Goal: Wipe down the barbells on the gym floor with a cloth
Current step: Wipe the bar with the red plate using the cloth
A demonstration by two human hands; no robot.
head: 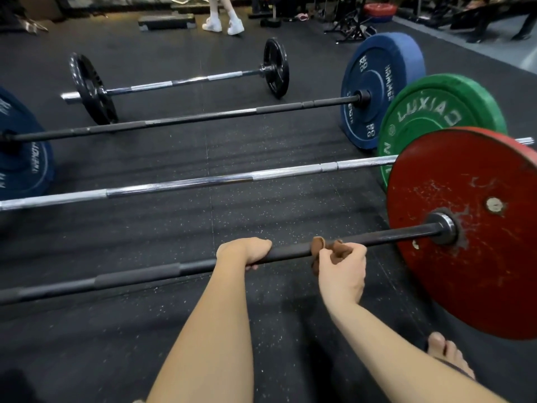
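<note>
The nearest barbell [383, 236] is a dark bar with a scuffed red plate [476, 257] on its right end. My left hand [244, 251] is wrapped around the bar from above. Just to its right, my right hand [343, 271] holds a brown cloth [318, 245] folded around the bar. Beyond lie a chrome barbell [180, 184] with a green plate [436, 120], a black barbell [203, 117] with blue plates [374, 88], and a shorter barbell [180, 81] with small black plates.
Black speckled rubber flooring [116, 338] lies under everything. My bare foot in a sandal [447, 353] rests near the red plate. A person's legs in white shoes [223, 23] stand at the back, near a step platform [165, 21] and racks [348, 27].
</note>
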